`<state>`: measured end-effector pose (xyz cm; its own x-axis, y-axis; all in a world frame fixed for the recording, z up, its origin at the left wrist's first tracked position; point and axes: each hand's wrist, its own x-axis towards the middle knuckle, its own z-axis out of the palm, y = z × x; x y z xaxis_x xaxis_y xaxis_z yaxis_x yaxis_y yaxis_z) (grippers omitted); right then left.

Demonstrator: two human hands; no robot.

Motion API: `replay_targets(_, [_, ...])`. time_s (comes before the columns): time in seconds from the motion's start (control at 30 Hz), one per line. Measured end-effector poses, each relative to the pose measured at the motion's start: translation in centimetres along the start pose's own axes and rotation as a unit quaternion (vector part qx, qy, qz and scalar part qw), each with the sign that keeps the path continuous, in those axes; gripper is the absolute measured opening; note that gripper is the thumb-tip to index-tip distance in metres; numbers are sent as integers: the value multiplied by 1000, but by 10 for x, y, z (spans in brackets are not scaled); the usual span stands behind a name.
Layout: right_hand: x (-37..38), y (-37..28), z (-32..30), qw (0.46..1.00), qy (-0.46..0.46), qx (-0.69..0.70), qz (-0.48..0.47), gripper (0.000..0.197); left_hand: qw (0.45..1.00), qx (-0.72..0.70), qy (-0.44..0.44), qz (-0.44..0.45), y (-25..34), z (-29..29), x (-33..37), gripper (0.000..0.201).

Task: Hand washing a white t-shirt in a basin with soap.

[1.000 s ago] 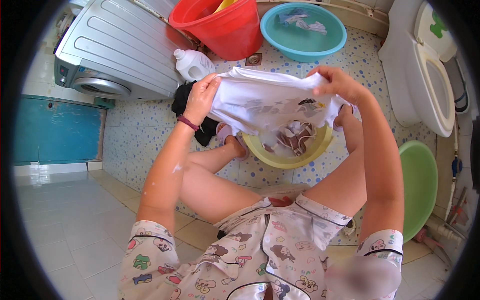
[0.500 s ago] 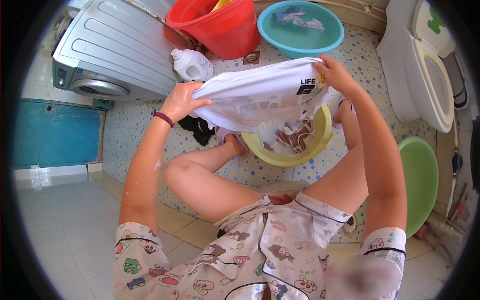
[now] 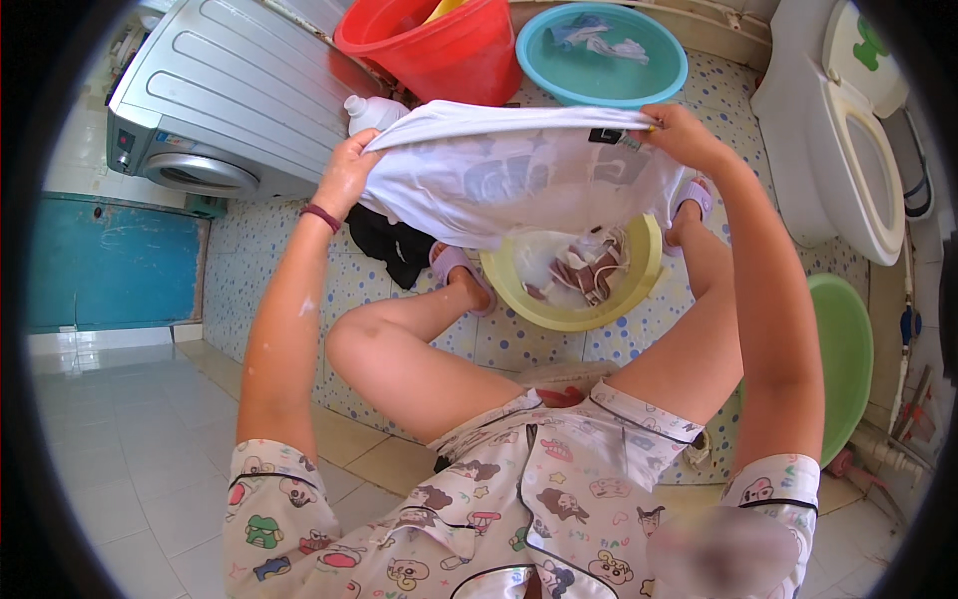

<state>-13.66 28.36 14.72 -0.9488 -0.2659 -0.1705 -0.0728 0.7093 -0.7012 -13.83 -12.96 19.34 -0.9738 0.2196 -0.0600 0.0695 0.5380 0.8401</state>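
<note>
A wet white T-shirt [image 3: 519,165] is stretched between my two hands above the floor, its dark print showing faintly through the cloth. My left hand [image 3: 346,172], with a dark band at the wrist, is closed on the shirt's left end. At the other end my right hand [image 3: 687,137] grips the gathered upper edge. Below the hanging cloth stands a yellow basin [image 3: 639,285] between my feet. In it, brown-and-white laundry [image 3: 589,272] lies in cloudy, sudsy water; the shirt hides the basin's far rim.
A turquoise basin [image 3: 604,97] with water and cloths and a red tub [image 3: 439,60] stand at the back. A detergent bottle [image 3: 367,112] is beside the washing machine [image 3: 239,95]. Black clothing [image 3: 391,245] lies on the floor. A toilet [image 3: 833,140] and green basin [image 3: 843,359] stand right.
My hands have spread farther apart, pulling the shirt wider and tauter. Its upper edge is now folded over, and the dark print has turned mostly to the far side.
</note>
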Motion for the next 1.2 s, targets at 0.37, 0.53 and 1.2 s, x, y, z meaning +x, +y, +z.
replay_targets(0.37, [16,1,-14,950,131,282,-7,29,929,-350,-70,-100,50,-16,-10,33])
replay_targets(0.53, [21,-7,-19,898,145,413,-34,30,913,-382,-95,-102,58,-20,-18,36])
replay_targets(1.2, [53,-19,-43,868,193,454,56,23,889,-424,-123,118,151,93,-20,38])
